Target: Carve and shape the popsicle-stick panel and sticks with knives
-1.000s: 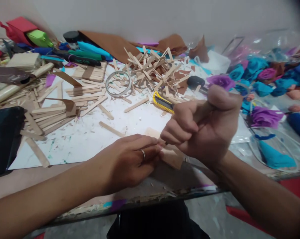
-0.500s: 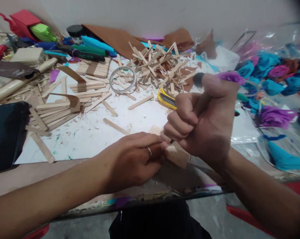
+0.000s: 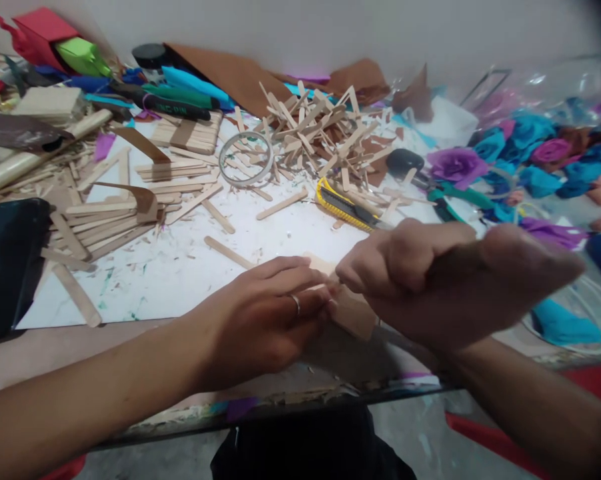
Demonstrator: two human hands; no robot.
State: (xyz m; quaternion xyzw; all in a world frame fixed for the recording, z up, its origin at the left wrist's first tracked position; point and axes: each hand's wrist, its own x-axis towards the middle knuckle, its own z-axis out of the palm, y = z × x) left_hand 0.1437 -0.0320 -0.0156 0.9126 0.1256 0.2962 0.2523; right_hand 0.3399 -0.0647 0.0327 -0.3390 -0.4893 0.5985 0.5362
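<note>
My left hand [image 3: 270, 317], with a ring on one finger, lies over a small flat piece of wood [image 3: 355, 313]. Its fingertips press together on the wood's left side and hold it on the table. My right hand [image 3: 415, 273] is closed in a fist just above the wood's right side, close to the left fingertips. A slim rod-shaped tool runs through this fist, mostly hidden now, its lower end near the wood. Beyond the right hand lies a yellow box cutter [image 3: 345, 208].
Craft sticks [image 3: 320, 127] are heaped at the back, with more at left. A tape roll [image 3: 246, 159], green-handled pliers [image 3: 448, 200] and a purple paper flower [image 3: 457, 167] lie around. A dark phone-like slab [image 3: 10, 267] is at far left. The table edge [image 3: 290, 393] runs in front of me.
My right fist has tipped over to the right and lower, uncovering the purple flower, pliers and more of the box cutter. My left hand stays on the wood.
</note>
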